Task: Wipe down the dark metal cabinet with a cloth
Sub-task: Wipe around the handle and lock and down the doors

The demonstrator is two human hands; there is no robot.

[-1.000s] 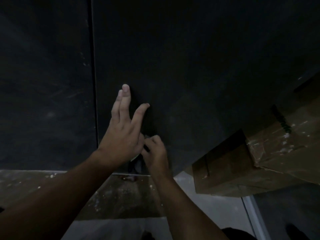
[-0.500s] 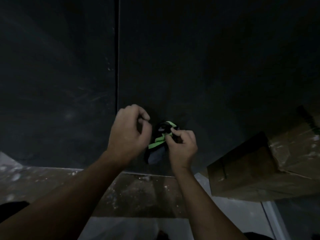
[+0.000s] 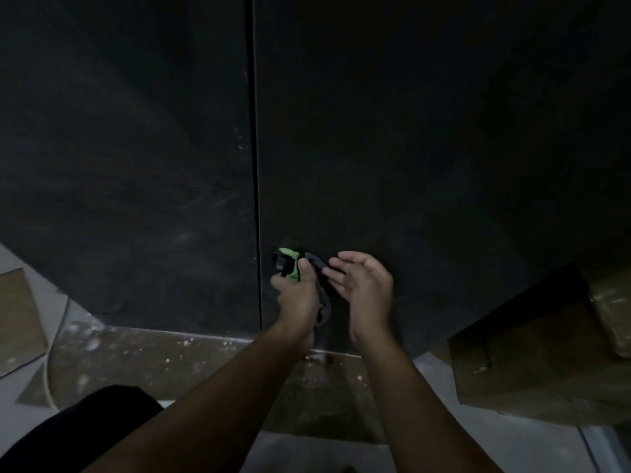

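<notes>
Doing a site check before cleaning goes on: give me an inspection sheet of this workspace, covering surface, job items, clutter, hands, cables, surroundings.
Surface: dark cabinet front, scuffed and speckled, vertical seam between panels.
Job's things: green and dark cloth, bunched, low before the cabinet.
Clutter: cardboard box at right; flat cardboard at left.
Hands: left hand grips the cloth; right hand open beside it, contact unclear.
Cables: pale cable on the floor at left.
Surroundings: dusty floor with white specks.
</notes>
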